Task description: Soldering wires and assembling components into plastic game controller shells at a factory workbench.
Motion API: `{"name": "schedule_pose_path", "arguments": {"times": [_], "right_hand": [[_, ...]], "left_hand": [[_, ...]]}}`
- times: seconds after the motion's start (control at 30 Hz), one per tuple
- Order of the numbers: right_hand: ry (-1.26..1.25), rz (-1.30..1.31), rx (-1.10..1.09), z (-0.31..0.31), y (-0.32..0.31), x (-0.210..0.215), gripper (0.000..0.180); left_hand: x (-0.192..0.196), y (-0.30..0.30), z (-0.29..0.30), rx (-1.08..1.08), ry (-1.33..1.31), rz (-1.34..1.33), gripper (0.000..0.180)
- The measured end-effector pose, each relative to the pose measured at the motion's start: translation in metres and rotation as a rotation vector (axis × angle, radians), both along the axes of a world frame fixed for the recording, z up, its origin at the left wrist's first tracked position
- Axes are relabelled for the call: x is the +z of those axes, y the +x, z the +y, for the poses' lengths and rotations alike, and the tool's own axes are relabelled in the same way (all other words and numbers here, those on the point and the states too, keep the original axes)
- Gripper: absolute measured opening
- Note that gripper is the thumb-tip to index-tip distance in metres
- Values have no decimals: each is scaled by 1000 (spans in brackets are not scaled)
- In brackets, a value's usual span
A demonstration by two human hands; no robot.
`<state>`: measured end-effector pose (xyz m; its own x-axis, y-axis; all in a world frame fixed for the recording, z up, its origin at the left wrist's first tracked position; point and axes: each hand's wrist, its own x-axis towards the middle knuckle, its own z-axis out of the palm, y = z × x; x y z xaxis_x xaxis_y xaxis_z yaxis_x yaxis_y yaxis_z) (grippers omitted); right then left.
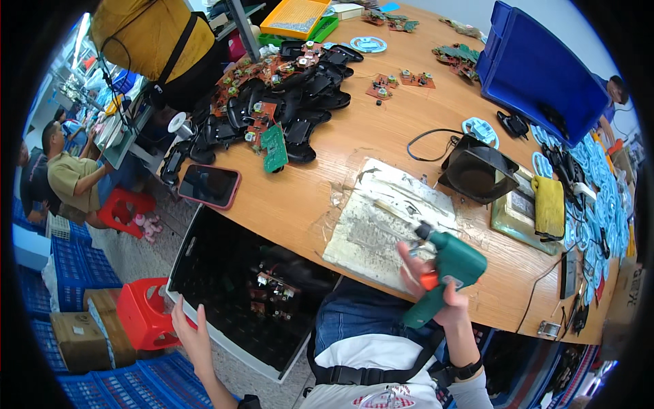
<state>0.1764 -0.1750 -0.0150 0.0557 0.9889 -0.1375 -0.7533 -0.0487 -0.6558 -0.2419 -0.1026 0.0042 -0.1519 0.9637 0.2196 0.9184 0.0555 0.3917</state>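
My right hand (449, 308) is wrapped round the grip of a green electric screwdriver (460, 262) with a dark nose and an orange trigger. The tool is tilted over the near edge of a stained whitish work mat (371, 235). Low on the left, my left hand (194, 337) is empty, its fingers spread. It is beside the pale rim of a black bin (225, 353); whether it touches the rim I cannot tell. Inside the bin lie brown circuit boards (274, 296) and dark parts that are hard to make out.
Black controller shells (306, 129) and circuit boards pile up at the table's left, beside a phone (210, 185). A black fan (479, 170), a yellow sponge (549, 206) and a blue bin (538, 75) stand right. Red stools (145, 313) and seated people are at left.
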Motion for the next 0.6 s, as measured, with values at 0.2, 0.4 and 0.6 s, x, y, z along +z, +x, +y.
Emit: {"name": "schedule_pose_path", "arguments": {"times": [0.2,0.4,0.6], "right_hand": [[173,-32,-233,-57,39,25,40],[451,81,-553,-134,61,41,36],[746,295,-612,-169,58,37,36]], "left_hand": [[15,73,19,-181,-79,-518,20],[21,245,-9,-1038,-1009,-940,19],[6,393,-85,-1389,-1756,-1163,32]]}}
